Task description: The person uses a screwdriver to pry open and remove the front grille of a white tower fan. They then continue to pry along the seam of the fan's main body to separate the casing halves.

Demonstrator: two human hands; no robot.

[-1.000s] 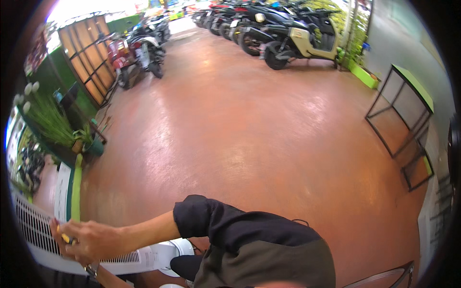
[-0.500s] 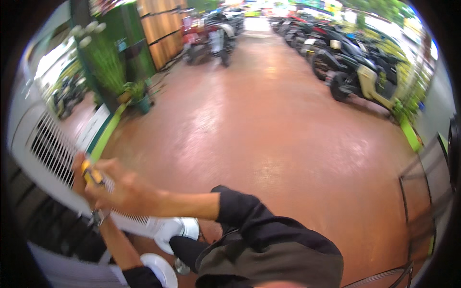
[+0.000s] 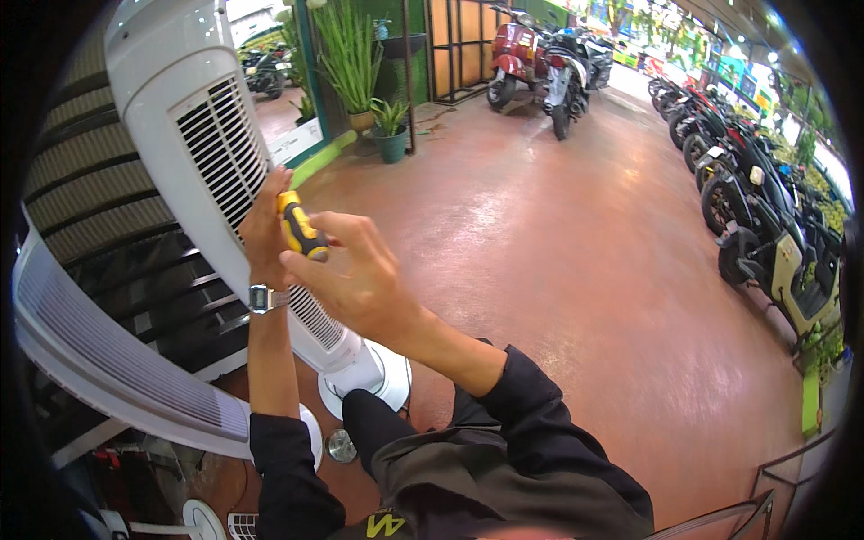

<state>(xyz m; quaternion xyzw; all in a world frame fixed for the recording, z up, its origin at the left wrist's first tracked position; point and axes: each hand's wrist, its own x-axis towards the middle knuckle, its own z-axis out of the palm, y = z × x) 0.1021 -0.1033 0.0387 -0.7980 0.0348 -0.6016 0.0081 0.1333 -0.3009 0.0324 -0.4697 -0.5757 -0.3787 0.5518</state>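
Note:
A tall white tower fan (image 3: 162,108) with a slatted grille stands at my left. My left hand (image 3: 264,225), a watch on its wrist, is stretched out along the fan's edge, fingers straight and pressed against it. Between my hands is a yellow and black screwdriver handle (image 3: 302,227), tilted, its upper end next to my left hand; no shaft shows. With thumb and fingers my right hand (image 3: 360,274) holds the lower end of this handle. The spot where the tool meets the fan, if it does, is hidden behind the hands.
Another white louvred fan (image 3: 117,351) leans across the lower left. A round white base (image 3: 396,369) is by my leg. Potted plants (image 3: 391,135) stand by the wall. Parked scooters (image 3: 522,58) and a row of motorbikes (image 3: 765,216) line the reddish floor (image 3: 540,297).
My view has swung left, so the fan, hands and scooters sit further right in it, and the blur has cleared. The screwdriver handle stays between my hands at the fan.

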